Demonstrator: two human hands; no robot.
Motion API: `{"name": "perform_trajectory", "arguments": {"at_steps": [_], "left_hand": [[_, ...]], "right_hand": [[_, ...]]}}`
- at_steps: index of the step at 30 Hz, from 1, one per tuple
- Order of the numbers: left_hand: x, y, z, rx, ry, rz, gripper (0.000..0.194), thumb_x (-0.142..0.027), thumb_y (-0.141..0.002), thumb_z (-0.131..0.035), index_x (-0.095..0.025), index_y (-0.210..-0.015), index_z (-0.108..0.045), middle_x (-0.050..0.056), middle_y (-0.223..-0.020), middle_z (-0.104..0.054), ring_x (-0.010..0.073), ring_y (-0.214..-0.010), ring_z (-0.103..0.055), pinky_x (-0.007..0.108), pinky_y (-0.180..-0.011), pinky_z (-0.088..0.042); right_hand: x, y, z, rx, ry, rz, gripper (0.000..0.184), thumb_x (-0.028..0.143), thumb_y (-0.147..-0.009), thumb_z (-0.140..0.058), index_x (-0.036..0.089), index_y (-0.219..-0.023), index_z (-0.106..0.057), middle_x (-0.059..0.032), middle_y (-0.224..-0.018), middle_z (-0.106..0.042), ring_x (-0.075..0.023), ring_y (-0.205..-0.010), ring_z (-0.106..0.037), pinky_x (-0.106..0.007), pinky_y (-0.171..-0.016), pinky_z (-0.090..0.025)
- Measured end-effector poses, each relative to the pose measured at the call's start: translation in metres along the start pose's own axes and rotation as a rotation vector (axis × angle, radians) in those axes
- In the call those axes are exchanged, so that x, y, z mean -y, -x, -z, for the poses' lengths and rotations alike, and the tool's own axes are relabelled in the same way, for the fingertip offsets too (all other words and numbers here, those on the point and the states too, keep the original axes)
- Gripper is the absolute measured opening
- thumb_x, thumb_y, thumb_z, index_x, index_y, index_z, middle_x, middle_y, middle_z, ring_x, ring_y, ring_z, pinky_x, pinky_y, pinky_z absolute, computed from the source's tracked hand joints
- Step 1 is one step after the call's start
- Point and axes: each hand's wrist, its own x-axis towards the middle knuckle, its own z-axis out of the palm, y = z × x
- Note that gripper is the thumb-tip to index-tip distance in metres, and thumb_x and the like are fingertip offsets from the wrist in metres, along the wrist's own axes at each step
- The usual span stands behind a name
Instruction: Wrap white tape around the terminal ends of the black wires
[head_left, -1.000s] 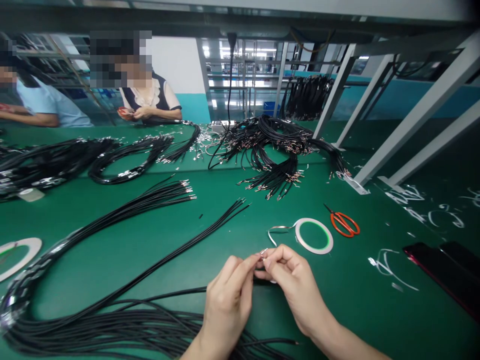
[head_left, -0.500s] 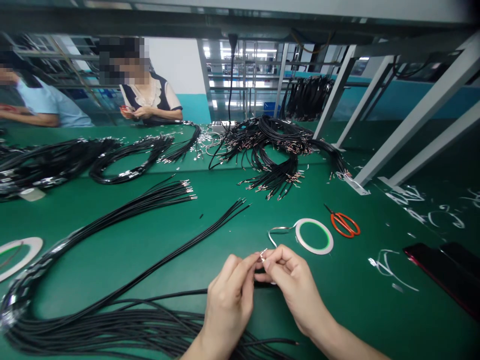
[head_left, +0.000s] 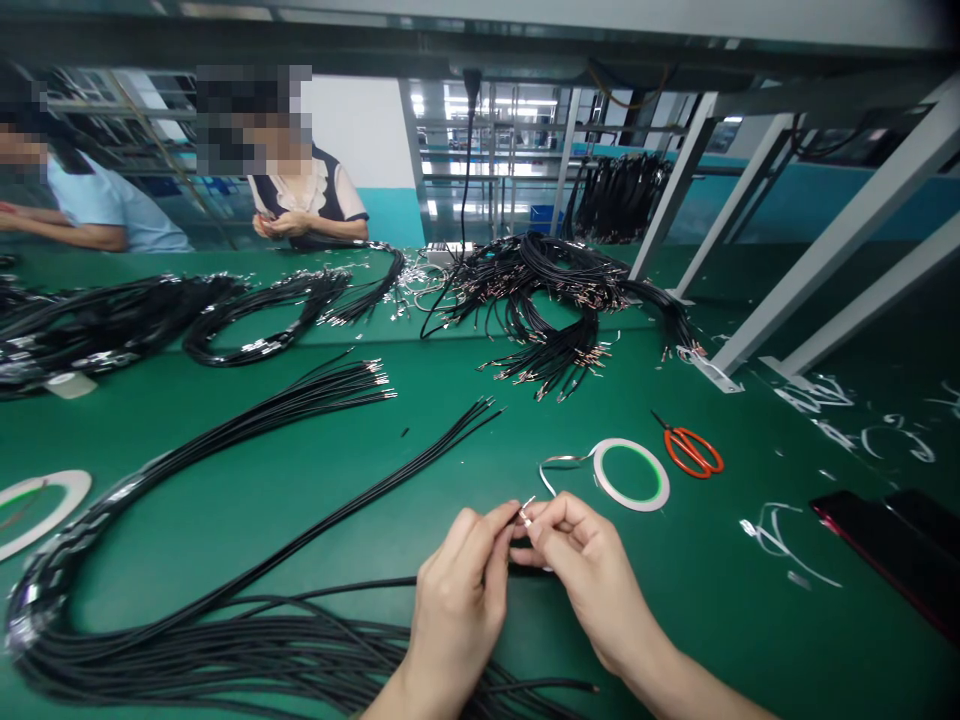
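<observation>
Two grips: left hand (head_left: 457,600) and right hand (head_left: 592,570) pinch narrowly on one terminal (head_left: 526,514)
Terminal axis: shiny metal sliver, tilted up-right, tip pointing away
Nearby: tape roll (head_left: 631,475), orange scissors (head_left: 691,451)

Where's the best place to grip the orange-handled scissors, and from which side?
Take the scissors by their orange finger loops, coming from the near right. The loops lie at that end, flat on the green bench, with the blades pointing away to the upper left. The right hand is closer, but it is pinching a wire end.
</observation>
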Motion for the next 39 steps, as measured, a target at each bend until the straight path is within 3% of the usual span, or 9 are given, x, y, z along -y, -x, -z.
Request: {"name": "perform_trajectory", "arguments": {"at_steps": [19,26,30,35,39], "left_hand": [[0.002,0.005,0.000,0.027,-0.029,-0.033,0.035,-0.008,-0.089,-0.049,-0.022,-0.120,-0.057,0.003,-0.082,-0.059,0.0120,-0.072,-0.061,0.021,-0.064,-0.051],[0.001,0.003,0.000,0.012,0.023,0.014,0.034,-0.010,-0.089,-0.048,-0.023,-0.119,-0.059,0.003,-0.080,-0.056,0.0125,-0.068,-0.059,0.022,-0.060,-0.050],[-0.002,0.001,0.000,0.012,0.173,0.162,0.028,-0.015,-0.089,-0.050,-0.023,-0.112,-0.063,0.003,-0.079,-0.055,0.0137,-0.069,-0.059,0.025,-0.061,-0.052],[-0.003,-0.008,-0.001,0.033,0.547,0.535,0.020,-0.031,-0.085,-0.057,-0.019,-0.097,-0.068,0.002,-0.080,-0.054,0.0112,-0.059,-0.058,0.022,-0.049,-0.052],[-0.005,-0.016,0.005,0.076,0.671,0.658,0.023,-0.033,-0.079,-0.064,-0.015,-0.092,-0.069,0.002,-0.077,-0.057,0.0098,-0.057,-0.056,0.020,-0.050,-0.049]], "right_hand": [[0.000,-0.001,-0.001,-0.022,-0.045,-0.024,0.020,0.031,-0.078,-0.070,0.017,-0.070,-0.058,-0.0036,-0.087,-0.065,-0.0204,-0.086,-0.065,-0.036,-0.073,-0.058],[0.002,0.000,-0.001,-0.023,-0.041,-0.031,0.021,0.032,-0.078,-0.070,0.017,-0.070,-0.058,-0.0032,-0.086,-0.065,-0.0192,-0.084,-0.066,-0.033,-0.070,-0.059],[0.000,-0.001,-0.002,-0.014,-0.029,-0.027,0.021,0.033,-0.079,-0.069,0.017,-0.071,-0.059,-0.0034,-0.084,-0.065,-0.0180,-0.080,-0.065,-0.031,-0.066,-0.059],[-0.004,-0.003,-0.003,0.017,-0.007,-0.010,0.021,0.034,-0.080,-0.067,0.017,-0.074,-0.058,-0.0034,-0.084,-0.064,-0.0182,-0.080,-0.064,-0.032,-0.065,-0.059],[-0.006,-0.004,-0.003,0.007,0.069,0.014,0.020,0.034,-0.082,-0.065,0.017,-0.076,-0.058,-0.0040,-0.086,-0.064,-0.0192,-0.083,-0.063,-0.032,-0.067,-0.057]]}}
